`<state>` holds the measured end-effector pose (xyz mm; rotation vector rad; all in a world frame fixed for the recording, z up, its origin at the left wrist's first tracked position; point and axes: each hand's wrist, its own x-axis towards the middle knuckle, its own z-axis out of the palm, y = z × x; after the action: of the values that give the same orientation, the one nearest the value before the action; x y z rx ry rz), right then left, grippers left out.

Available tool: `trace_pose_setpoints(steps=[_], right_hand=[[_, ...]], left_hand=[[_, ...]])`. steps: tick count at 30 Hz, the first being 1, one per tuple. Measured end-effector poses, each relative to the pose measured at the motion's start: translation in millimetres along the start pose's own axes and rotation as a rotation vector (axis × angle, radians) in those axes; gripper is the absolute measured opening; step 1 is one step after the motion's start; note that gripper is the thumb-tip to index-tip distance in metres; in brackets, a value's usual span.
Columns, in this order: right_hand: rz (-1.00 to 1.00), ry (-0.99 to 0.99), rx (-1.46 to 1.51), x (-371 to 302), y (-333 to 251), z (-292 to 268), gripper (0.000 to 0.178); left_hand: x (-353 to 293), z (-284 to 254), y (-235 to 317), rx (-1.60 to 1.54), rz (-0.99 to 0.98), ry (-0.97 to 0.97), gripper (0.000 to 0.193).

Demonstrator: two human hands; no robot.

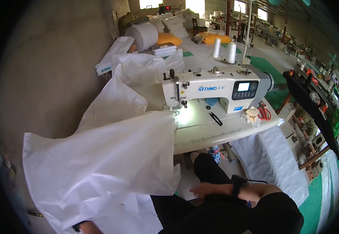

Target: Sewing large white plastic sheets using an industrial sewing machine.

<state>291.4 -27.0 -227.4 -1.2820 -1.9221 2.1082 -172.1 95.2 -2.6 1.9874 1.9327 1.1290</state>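
A large white plastic-like sheet drapes over the left side of the sewing machine and hangs down toward my lap. Its edge lies at the lit needle area. Low on the left, my left hand shows only in part beside the hanging sheet; its fingers are hidden. My right hand is over my lap, below the machine table, smeared by motion, with a dark band at the wrist. On the machine bed lie black thread snips and, farther right, red-handled scissors.
Two white thread cones stand behind the machine. A large white roll and stacked white bundles are at the back left. A bare wall rises on the left. Crowded shelves line the right, with a long black padded object before them.
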Motion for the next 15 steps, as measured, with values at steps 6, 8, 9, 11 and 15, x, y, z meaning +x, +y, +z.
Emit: trace_pose_setpoints(steps=[6, 8, 9, 11, 15], right_hand=[[-0.331, 0.573, 0.065, 31, -156, 12, 0.074], [-0.277, 0.39, 0.236, 71, -151, 22, 0.069], [-0.214, 0.21, 0.405, 80, -143, 26, 0.065], [-0.457, -0.193, 0.965, 44, -163, 61, 0.054], [-0.33, -0.19, 0.201, 20, -69, 44, 0.047]], left_hand=[[-62, -26, 43, -0.07, -0.058, -0.146, 0.029], [-80, -22, 59, -0.083, -0.061, -0.203, 0.029], [-91, -12, 64, -0.096, -0.066, -0.253, 0.029], [-114, -15, 68, -0.092, -0.103, -0.292, 0.029], [-146, -2, 85, -0.088, -0.169, -0.404, 0.029]])
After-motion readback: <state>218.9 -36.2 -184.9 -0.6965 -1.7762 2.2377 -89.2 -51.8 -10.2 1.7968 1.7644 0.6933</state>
